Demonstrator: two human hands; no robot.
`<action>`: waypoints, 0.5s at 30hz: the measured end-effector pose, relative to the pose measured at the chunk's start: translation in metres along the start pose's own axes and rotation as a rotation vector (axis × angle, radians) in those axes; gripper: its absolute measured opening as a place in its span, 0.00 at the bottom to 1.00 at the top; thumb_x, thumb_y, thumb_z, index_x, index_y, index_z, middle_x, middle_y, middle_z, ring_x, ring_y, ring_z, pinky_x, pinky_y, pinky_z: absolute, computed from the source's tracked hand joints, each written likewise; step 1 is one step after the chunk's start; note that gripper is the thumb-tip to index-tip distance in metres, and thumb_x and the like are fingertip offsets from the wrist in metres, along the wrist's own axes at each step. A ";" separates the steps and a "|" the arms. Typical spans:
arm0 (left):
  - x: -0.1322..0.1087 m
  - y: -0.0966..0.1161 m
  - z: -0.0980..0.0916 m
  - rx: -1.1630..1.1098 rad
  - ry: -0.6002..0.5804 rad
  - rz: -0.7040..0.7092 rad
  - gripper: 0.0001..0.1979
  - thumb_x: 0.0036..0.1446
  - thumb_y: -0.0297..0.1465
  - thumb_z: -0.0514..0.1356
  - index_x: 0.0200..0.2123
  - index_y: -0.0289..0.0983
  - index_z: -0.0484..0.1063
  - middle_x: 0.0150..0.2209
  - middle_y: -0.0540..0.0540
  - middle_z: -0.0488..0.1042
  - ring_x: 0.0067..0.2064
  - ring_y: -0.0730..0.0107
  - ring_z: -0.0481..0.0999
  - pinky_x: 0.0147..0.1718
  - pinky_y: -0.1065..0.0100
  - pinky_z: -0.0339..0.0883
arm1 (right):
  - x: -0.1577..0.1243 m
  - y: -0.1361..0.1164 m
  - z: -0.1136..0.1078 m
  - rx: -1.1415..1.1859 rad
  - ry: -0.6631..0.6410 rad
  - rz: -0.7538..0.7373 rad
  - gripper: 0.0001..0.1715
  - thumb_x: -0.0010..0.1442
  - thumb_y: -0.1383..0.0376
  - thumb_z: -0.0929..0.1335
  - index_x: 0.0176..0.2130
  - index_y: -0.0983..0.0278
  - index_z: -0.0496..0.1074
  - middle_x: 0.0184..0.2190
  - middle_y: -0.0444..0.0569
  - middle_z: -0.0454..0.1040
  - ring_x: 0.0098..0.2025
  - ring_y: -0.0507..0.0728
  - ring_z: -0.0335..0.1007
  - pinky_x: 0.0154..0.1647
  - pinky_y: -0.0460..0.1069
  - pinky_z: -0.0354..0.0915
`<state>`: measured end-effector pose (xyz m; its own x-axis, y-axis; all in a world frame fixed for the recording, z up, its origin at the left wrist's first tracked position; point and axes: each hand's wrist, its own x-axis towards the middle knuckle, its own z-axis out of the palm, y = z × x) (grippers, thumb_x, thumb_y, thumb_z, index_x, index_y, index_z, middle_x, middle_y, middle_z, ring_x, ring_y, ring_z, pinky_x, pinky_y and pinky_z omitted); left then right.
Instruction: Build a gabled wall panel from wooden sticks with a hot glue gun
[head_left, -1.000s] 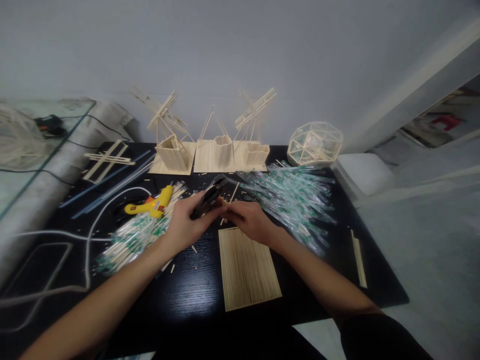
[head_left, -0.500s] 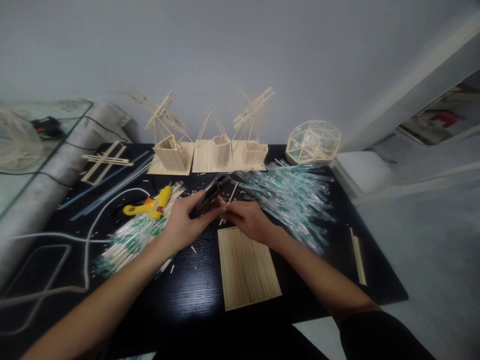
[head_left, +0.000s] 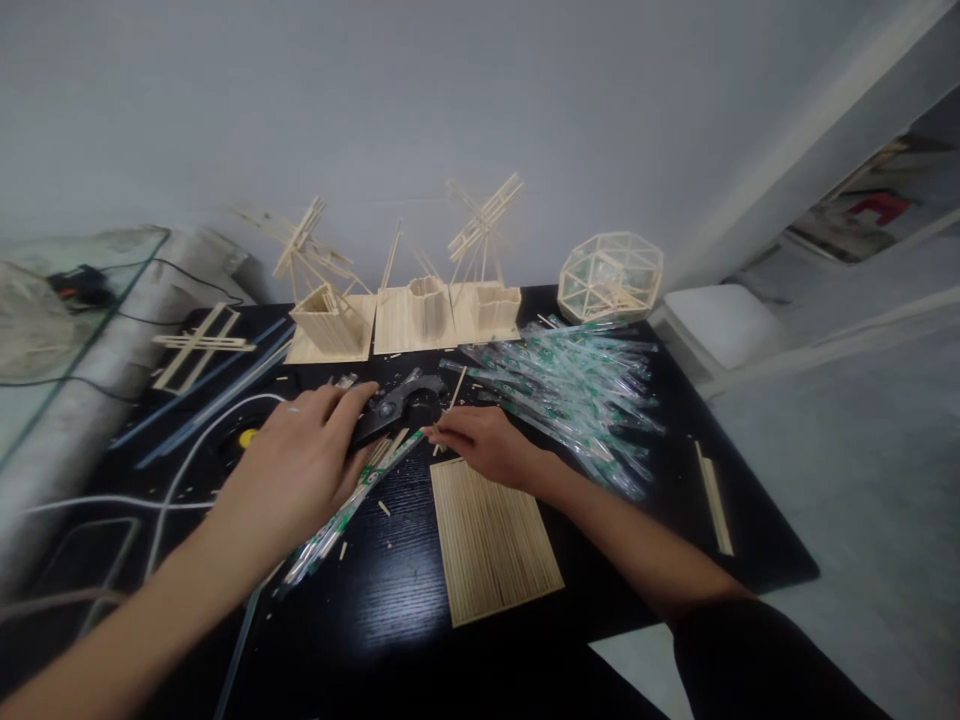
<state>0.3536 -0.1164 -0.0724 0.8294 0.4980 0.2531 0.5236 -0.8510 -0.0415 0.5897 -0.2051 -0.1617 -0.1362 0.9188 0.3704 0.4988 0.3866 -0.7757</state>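
My left hand (head_left: pixel 296 460) is closed round the handle of a black hand cutter (head_left: pixel 397 405), whose curved jaw points right. My right hand (head_left: pixel 484 445) has thumb and fingers pinched together just right of the jaw; what lies between the fingertips is too small to make out. A thin wooden stick (head_left: pixel 457 388) shows just beyond those fingers. Nearer me is a flat panel of wooden sticks (head_left: pixel 495 540) on the black table. Under and beside my left hand lie plastic-wrapped sticks (head_left: pixel 352 510), and the hand mostly covers a yellow glue gun (head_left: pixel 248 438).
Stick-built windmill models (head_left: pixel 326 325) stand along the wall, beside a round stick frame (head_left: pixel 611 278). A heap of clear and green wrapped sticks (head_left: pixel 577 390) spreads on the right. Loose sticks (head_left: pixel 714 498) lie near the right edge. A white cable (head_left: pixel 171 490) loops at left.
My left hand has moved left and away from my right hand, taking the cutter along. It now covers most of the glue gun. My right hand has barely shifted.
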 end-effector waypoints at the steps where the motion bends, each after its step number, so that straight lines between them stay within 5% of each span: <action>1: 0.000 0.003 -0.002 0.034 0.003 0.008 0.24 0.67 0.36 0.54 0.61 0.29 0.68 0.46 0.30 0.77 0.44 0.41 0.78 0.42 0.48 0.74 | 0.000 0.000 0.000 -0.005 0.002 -0.006 0.11 0.73 0.62 0.67 0.42 0.62 0.79 0.38 0.50 0.83 0.40 0.56 0.79 0.45 0.51 0.72; 15: -0.004 0.020 0.000 0.171 -0.047 0.031 0.24 0.66 0.34 0.58 0.61 0.28 0.67 0.43 0.32 0.74 0.43 0.41 0.78 0.42 0.47 0.74 | -0.002 0.005 0.003 -0.142 0.025 -0.022 0.12 0.72 0.61 0.68 0.38 0.64 0.77 0.33 0.50 0.80 0.36 0.55 0.77 0.42 0.49 0.69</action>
<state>0.3610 -0.1357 -0.0739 0.8516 0.4828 0.2041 0.5200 -0.8271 -0.2131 0.5903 -0.2043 -0.1679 -0.1280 0.9075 0.4002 0.6124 0.3897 -0.6879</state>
